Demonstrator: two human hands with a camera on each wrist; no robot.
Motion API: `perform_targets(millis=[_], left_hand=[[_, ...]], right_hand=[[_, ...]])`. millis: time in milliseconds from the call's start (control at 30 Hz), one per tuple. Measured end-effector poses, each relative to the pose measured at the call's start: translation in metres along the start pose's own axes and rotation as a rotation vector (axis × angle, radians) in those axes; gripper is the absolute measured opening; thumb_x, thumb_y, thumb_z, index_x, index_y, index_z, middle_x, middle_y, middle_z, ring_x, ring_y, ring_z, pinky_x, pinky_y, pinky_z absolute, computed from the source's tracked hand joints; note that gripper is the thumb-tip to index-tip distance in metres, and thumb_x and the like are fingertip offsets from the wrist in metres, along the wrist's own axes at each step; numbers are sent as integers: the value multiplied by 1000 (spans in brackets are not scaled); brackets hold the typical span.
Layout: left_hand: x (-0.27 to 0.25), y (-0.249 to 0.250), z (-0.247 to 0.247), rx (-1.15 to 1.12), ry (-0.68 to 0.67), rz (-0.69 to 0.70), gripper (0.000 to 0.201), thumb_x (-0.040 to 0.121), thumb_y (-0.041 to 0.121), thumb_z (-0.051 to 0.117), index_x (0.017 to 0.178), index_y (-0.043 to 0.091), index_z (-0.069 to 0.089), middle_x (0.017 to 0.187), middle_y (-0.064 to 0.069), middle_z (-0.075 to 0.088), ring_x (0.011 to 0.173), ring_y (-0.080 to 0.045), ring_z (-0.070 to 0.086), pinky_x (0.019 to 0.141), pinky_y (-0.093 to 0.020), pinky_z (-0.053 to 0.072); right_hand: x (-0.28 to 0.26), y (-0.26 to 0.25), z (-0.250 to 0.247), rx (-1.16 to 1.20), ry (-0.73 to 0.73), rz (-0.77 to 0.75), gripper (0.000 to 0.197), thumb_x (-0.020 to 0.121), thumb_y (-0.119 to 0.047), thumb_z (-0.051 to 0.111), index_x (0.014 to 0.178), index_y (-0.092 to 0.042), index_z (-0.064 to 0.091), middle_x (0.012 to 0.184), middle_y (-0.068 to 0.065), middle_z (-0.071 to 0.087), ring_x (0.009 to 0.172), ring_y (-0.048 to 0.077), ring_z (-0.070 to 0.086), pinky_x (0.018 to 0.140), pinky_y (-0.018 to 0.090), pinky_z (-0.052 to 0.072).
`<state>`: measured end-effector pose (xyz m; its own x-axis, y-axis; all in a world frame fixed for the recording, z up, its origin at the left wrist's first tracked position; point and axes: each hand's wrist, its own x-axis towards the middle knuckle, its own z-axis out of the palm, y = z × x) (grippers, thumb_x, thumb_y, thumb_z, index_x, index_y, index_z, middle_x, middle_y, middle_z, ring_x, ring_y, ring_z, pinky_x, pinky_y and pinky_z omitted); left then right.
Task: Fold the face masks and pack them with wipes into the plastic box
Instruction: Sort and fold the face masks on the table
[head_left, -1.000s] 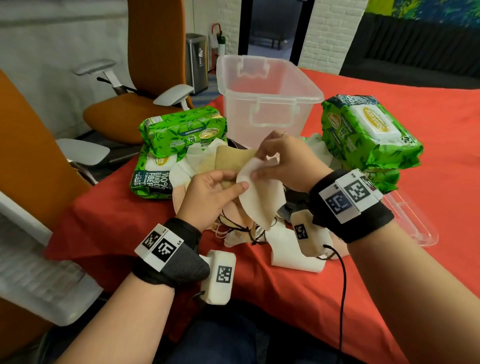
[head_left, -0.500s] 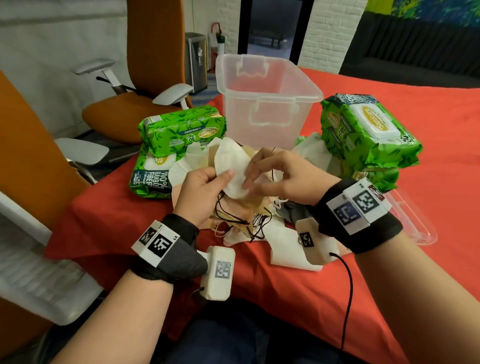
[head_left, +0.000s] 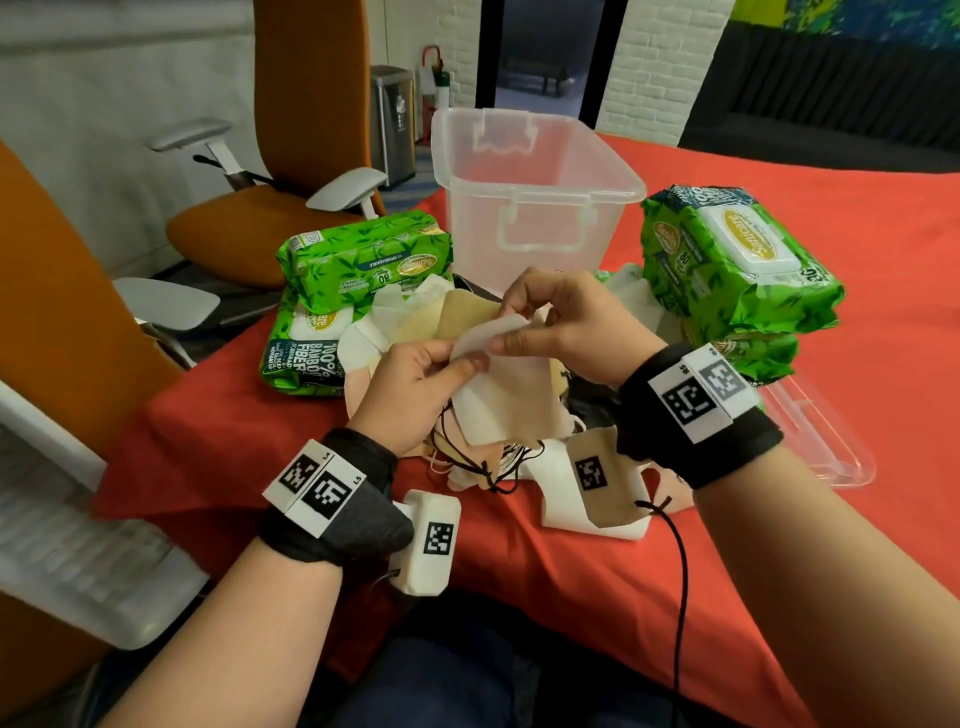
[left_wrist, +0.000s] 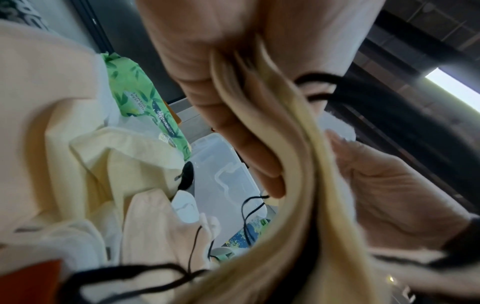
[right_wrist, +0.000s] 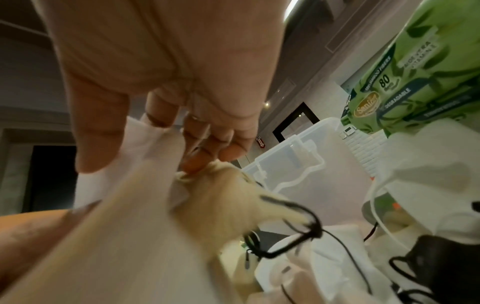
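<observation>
Both hands hold one cream face mask (head_left: 511, 395) with black ear loops above a pile of masks (head_left: 457, 317) on the red table. My left hand (head_left: 415, 387) pinches its left edge between thumb and fingers; the mask (left_wrist: 283, 164) runs past those fingers in the left wrist view. My right hand (head_left: 563, 325) pinches the mask's white upper flap (head_left: 488, 335), and the right wrist view shows thumb and fingers (right_wrist: 197, 156) gripping the mask (right_wrist: 161, 216). The clear plastic box (head_left: 524, 208) stands open behind the pile. Green wipe packs lie left (head_left: 363, 265) and right (head_left: 727, 265).
The clear box lid (head_left: 821, 441) lies at the right under the wipe packs. Orange office chairs (head_left: 291, 171) stand left of the table. The red table (head_left: 597, 582) edge is close to my lap. A black cable (head_left: 680, 571) hangs from my right wrist.
The mask was turned and partly folded between my hands; my right hand rose and now pinches its white upper flap, while the left hand keeps its grip on the left edge.
</observation>
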<state>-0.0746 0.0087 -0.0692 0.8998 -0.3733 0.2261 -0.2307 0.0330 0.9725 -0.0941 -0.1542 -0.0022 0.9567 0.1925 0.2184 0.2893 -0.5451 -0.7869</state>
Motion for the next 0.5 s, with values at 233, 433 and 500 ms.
perform_targets(millis=[233,433,500], left_hand=[[2,1,-10,-39,88,4,16,90,7,55,82,16,66,64,16,69,65,3,64,63,-14,52],[4,0,-13,-19,101,1,13,89,7,56,90,14,66,64,18,69,65,4,64,63,-13,51],[3,-1,-10,-8,78,-9,14,89,8,57,86,17,67,65,16,70,66,1,64,65,-15,53]], right_hand=[[-6,12,-5,35,-204,150,28,75,-16,75,87,-20,50,75,15,63,62,17,57,59,35,50],[-5,10,-25,-286,32,155,16,79,-33,70,82,-23,58,66,-6,52,59,6,50,63,28,42],[-4,5,-20,-329,42,109,26,76,-45,67,93,-26,60,78,-9,49,80,14,51,77,33,44]])
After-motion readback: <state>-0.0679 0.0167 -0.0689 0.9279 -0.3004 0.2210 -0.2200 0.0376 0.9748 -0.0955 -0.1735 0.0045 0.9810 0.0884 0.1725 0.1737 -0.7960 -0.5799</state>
